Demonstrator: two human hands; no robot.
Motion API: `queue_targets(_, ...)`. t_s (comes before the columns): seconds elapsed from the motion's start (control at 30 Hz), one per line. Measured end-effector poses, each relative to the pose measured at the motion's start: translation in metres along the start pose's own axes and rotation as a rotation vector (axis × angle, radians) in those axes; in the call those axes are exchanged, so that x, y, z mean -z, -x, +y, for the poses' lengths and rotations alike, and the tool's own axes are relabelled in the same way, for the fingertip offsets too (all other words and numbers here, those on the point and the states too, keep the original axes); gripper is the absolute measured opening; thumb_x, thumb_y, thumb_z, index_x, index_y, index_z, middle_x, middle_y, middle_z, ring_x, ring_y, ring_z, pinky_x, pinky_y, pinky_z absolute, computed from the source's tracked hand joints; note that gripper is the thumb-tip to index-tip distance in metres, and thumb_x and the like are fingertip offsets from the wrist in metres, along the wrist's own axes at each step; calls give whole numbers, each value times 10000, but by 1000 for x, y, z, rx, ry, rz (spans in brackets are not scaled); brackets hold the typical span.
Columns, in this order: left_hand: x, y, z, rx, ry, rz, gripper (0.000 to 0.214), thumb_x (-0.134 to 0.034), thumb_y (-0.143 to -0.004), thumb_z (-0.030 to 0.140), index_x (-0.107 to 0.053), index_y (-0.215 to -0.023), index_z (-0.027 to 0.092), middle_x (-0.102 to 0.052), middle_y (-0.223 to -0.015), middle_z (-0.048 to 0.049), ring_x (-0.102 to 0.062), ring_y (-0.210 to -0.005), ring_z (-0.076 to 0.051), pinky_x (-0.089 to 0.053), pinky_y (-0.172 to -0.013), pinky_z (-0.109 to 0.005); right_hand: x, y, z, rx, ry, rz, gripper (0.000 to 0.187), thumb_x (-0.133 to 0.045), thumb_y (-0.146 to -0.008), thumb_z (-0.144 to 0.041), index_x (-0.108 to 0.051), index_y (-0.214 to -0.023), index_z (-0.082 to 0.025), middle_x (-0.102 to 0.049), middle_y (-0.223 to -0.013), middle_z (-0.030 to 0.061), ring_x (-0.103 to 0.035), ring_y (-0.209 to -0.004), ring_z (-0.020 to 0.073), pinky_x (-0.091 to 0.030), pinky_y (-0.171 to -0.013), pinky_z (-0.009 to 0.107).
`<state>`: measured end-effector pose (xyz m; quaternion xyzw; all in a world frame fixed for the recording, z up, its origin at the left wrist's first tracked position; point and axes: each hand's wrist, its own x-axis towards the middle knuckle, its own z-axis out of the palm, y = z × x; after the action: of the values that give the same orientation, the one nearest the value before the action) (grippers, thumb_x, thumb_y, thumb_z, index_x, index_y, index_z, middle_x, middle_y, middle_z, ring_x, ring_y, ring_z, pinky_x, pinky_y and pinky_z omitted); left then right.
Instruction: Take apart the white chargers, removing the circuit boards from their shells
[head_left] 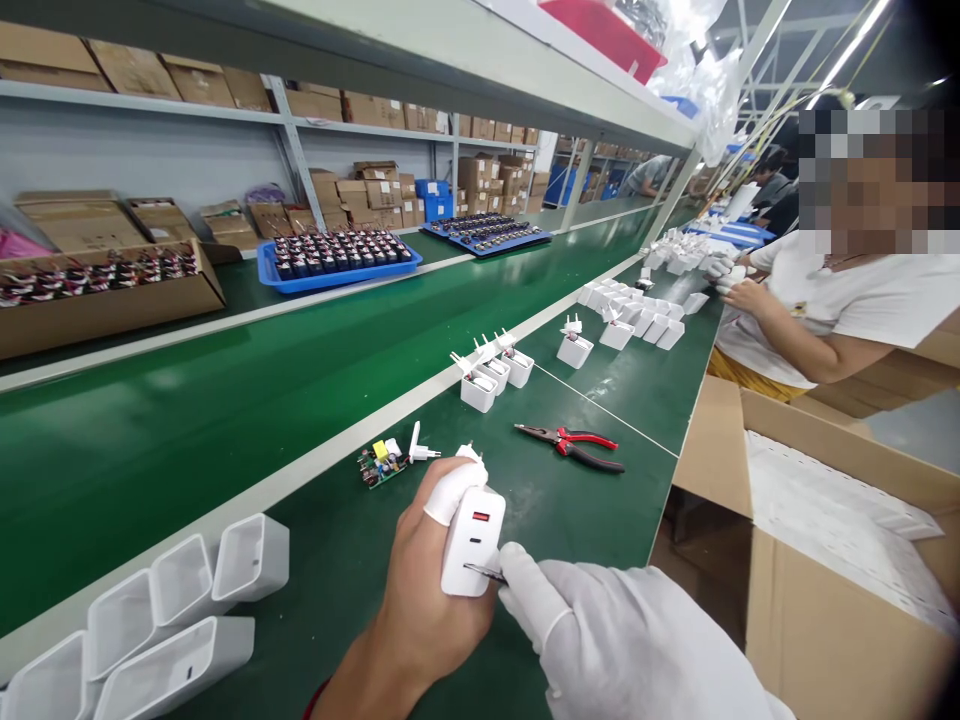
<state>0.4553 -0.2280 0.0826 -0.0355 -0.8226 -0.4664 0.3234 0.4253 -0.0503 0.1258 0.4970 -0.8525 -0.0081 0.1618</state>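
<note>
**Gloved hand, tool tip at charger face**

Nearest, at 5 o'clock: right hand (pixel 630 640) in a smooth white glove, fingers curled shut, pinching a thin metal tool (pixel 484 572). Tweezers or pick, cannot tell. Tip touching lower face of charger (pixel 472 540), just below its red port.

At 6 o'clock: left hand (pixel 427 590), bare except for a white finger cot (pixel 450 492), closed firmly round the charger's left side and back. Charger low centre in frame, lifted clear of green mat (pixel 570 520), port face toward camera, plug end pointing off to 12. Probably gripped that way for a clear view of the face and to brace against the tool's push. Body glossy white plastic, rounded rectangular block.

Clock from the held charger:
- 11, near: bare circuit board (pixel 381 465), green with yellow component, flat on mat; just beside it a loose white plug piece (pixel 420 447) with metal pins.
- 1, near: pliers (pixel 574 445), red-and-black handles, lying flat, likely parked within reach.
- 12, further off: row of white chargers (pixel 491 372), prongs up, standing side by side.
- 8 to 9: empty white housings (pixel 172 610), hollow open-ended shells, matte, clustered at mat edge.
- 10 to 11, well apart: green conveyor belt (pixel 187 420); beyond it blue tray (pixel 337 262) packed with dark parts.
- 3: open cardboard box (pixel 825 560), white sheet inside.
- 1 to 2, well apart: co-worker (pixel 825 310) in white shirt, own hands on more white chargers.
</note>
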Motion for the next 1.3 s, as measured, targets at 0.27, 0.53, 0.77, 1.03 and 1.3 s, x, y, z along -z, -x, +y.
queue_targets(0.27,-1,0,-4,-21,-25,-27,471,-528,-711,110,-497,-1161,246,-566,-1141,-50,-624,-1046,-219,-526,-728,-252,-21,6,0,-3,-27,96,333,-500,-832,-106,-651,-1096,-240,-693,-687,2,-600,-507,142,-377,-465,241)
queue_targets(0.53,8,-2,-16,91,23,131,460,-529,-780,90,-479,-1207,255,-567,-1153,-66,-595,-1061,-245,-444,-1006,-460,-16,6,27,-62,3,172,285,-396,-959,-176,-659,-1068,-173,-703,-692,25,-552,-373,146,-322,-361,305)
queue_targets(0.77,8,-1,-11,42,98,135,474,-558,-788,54,-478,-1208,259,-535,-1163,-60,-557,-1049,-208,-421,-1016,-400,-94,-9,-1,-80,-33,105,331,-697,-731,-76,-683,-1045,-182,-661,-718,5,-616,-554,208,-364,-420,314)
queue_targets(1.03,-1,-3,4,557,722,250,469,-817,-748,422,-585,-1130,282,-629,-1143,-22,-613,-961,-165,-519,-869,-270,-93,-9,-2,-187,-623,286,447,-499,-981,-262,-427,-1414,-177,-623,-1241,133,-614,-1108,277,-564,-897,430)
queue_targets(1.3,-11,-21,16,1025,1110,517,305,-670,-870,490,-681,-956,198,-692,-931,-41,-653,-720,-147,-577,-599,-233,-61,-37,-9,-319,-552,437,602,-591,-881,-604,-499,-1355,-245,-516,-1214,181,-567,-1080,373,-551,-812,562)
